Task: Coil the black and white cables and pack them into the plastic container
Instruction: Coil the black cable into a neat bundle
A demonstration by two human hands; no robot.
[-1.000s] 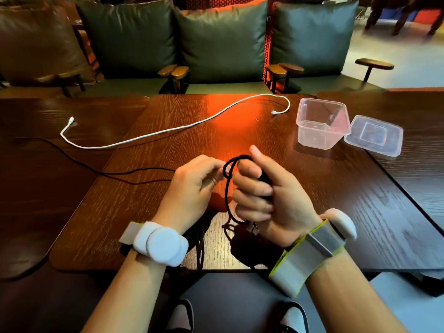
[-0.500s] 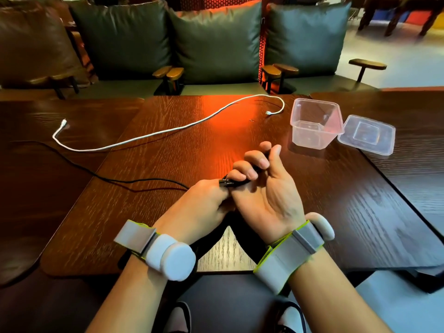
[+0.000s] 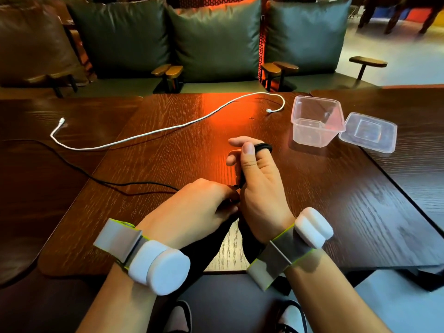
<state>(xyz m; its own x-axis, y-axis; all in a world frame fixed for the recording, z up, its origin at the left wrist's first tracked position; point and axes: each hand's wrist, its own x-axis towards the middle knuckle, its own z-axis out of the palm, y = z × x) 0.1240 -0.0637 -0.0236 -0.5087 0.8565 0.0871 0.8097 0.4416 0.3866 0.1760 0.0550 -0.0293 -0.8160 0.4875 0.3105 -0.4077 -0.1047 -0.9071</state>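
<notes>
Two hands meet over the near half of the dark wooden table (image 3: 312,200). The right hand (image 3: 259,188) carries the thin black cable (image 3: 263,147) looped round its raised fingers. The left hand (image 3: 192,207) curls against its heel and seems to pinch the strand, though the fingertips are hidden. The cable's tail trails off over the left edge. The long white cable (image 3: 153,133) lies uncoiled toward the far edge. The clear square plastic container (image 3: 312,138) stands open near the far right corner, its clear lid (image 3: 367,132) just beside it. Loops may slip off if the fingers spread, or the dragging tail may snag and tug the coil apart.
</notes>
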